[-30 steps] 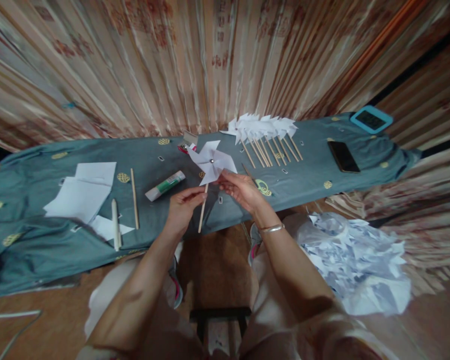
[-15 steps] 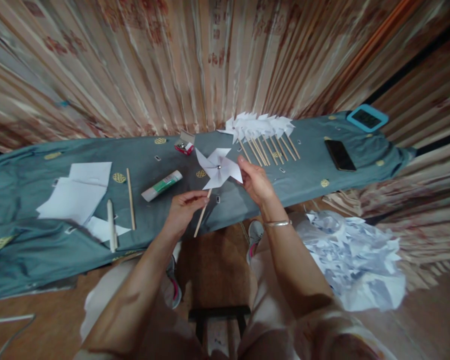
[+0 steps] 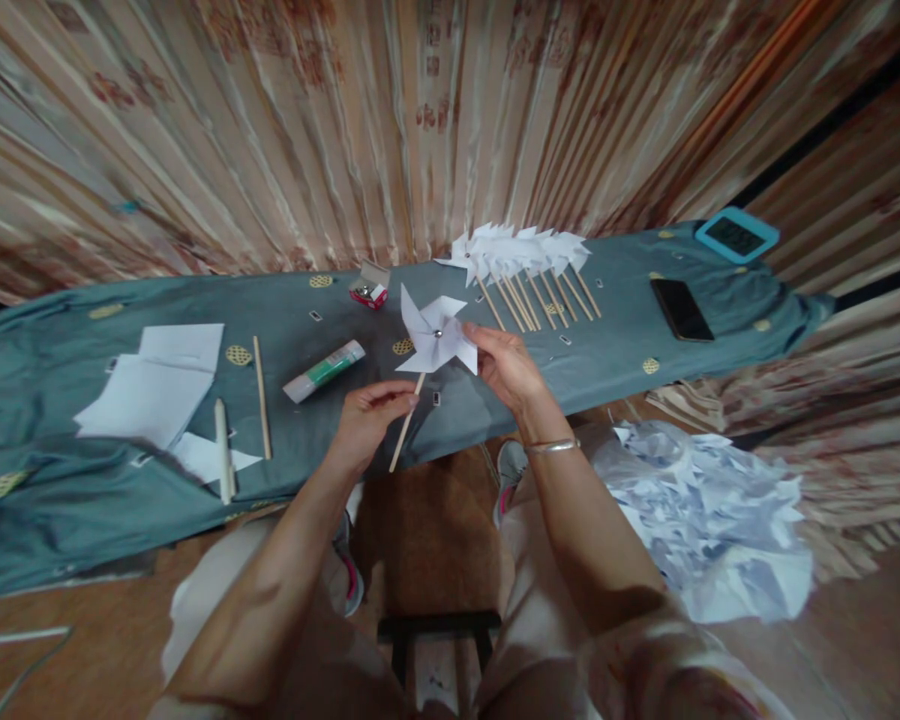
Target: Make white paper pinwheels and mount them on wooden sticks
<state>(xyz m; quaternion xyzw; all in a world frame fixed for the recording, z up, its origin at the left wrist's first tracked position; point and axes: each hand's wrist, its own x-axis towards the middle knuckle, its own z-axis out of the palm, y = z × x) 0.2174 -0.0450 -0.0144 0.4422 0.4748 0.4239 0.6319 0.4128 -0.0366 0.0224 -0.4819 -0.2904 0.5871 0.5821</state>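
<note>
A white paper pinwheel (image 3: 436,335) with a shiny pin at its centre is held up over the near part of the table, mounted on a thin wooden stick (image 3: 406,425). My left hand (image 3: 371,415) pinches that stick just below the blades, its lower end sticking out under the fingers. At the right-hand blade is my right hand (image 3: 508,362), thumb and fingers closed at the blade's edge and partly covering it. A silver bangle (image 3: 555,447) circles my right wrist.
On the cloth-covered table (image 3: 465,425) lie several finished pinwheels (image 3: 521,255), a small red box (image 3: 368,290), a glue stick (image 3: 324,371), paper sheets (image 3: 154,390), a loose stick (image 3: 262,400), a white pen-like tool (image 3: 223,450), a phone (image 3: 681,309) and a blue-framed clock (image 3: 735,236). A bag of paper pieces (image 3: 705,510) stands right.
The pinwheel's blades have turned about the pin. My right hand has shifted slightly left and down, its fingers now on the blade. My left hand keeps its hold on the stick.
</note>
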